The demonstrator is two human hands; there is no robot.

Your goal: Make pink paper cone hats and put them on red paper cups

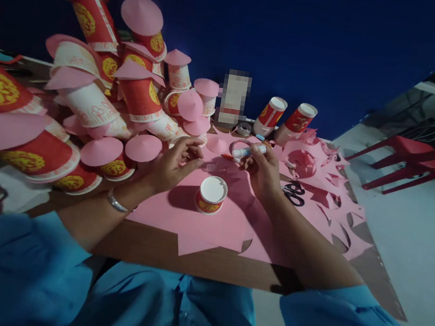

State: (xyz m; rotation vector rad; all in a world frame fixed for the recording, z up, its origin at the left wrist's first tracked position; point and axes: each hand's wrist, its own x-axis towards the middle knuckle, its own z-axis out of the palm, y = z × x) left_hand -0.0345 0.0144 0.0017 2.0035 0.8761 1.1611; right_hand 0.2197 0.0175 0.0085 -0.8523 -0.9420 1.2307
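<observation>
In front of me a red paper cup (208, 205) with a white base facing up stands on pink paper (199, 231). Beyond it, to the right, my right hand (263, 172) is closed around a small white and pale blue tube (248, 151), which looks like a glue stick and is tilted sideways. My left hand (180, 162) hovers left of the cup with fingers loosely bent and thumb apart, holding nothing that I can see. Between the hands lies a pink paper cone (217, 144).
At the left, many red and white cups with pink cone tops (141, 97) are piled high. Two cup stacks (271, 116) stand at the back. Black-handled scissors (293, 193) and pink paper scraps (333, 207) lie right; a red stool (415, 154) stands beyond the table.
</observation>
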